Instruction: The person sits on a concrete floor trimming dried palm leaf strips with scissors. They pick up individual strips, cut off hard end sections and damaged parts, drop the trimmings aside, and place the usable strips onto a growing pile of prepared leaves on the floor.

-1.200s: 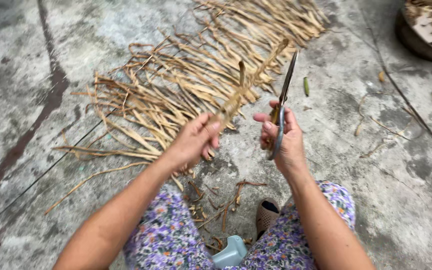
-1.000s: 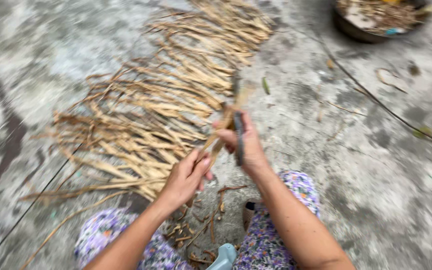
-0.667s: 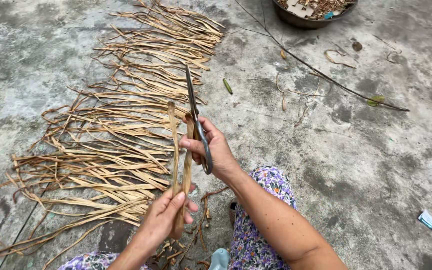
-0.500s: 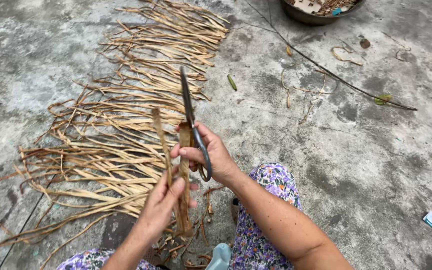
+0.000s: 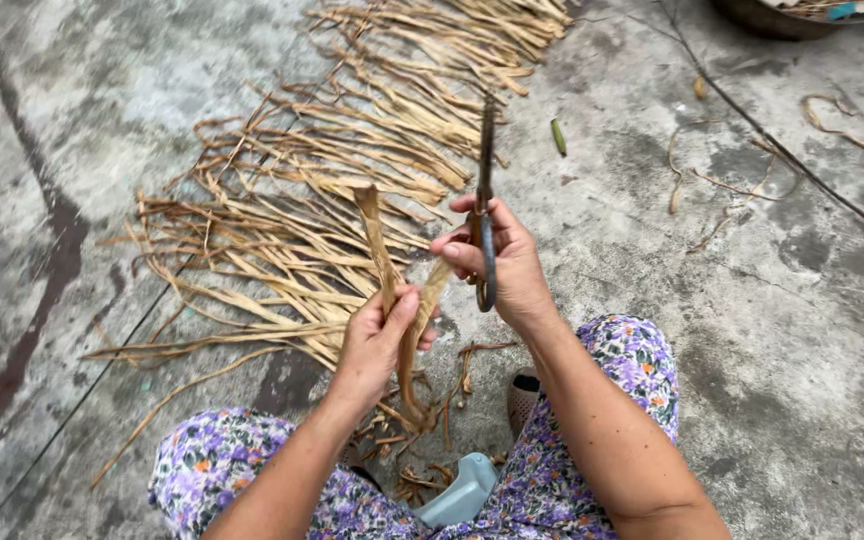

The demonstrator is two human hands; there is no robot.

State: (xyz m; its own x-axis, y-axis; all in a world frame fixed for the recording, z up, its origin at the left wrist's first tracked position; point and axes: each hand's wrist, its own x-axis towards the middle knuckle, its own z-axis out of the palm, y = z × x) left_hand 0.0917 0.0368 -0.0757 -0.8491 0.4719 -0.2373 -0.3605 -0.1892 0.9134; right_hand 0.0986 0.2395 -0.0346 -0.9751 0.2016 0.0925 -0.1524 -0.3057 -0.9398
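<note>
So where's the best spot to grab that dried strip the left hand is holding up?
Probably low on the dried strip, coming from its left, just above the left hand. The top end is free and bends over; scissors in the right hand crowd the right.

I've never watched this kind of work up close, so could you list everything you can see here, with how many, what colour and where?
Dried plant strips: many, tan, laid out in rows on the ground ahead.
Held strip: one, tan, bent, in the left hand.
Scissors: one pair, dark metal, in the right hand, tips pointing away.
Green leaf: one, on the concrete right of the strips.
Basin: one, dark, top right edge.
Concrete ground: grey, stained.
Floral trousers: purple, bottom.
Left hand: gripping the strip.
Right hand: gripping the scissors.
</note>
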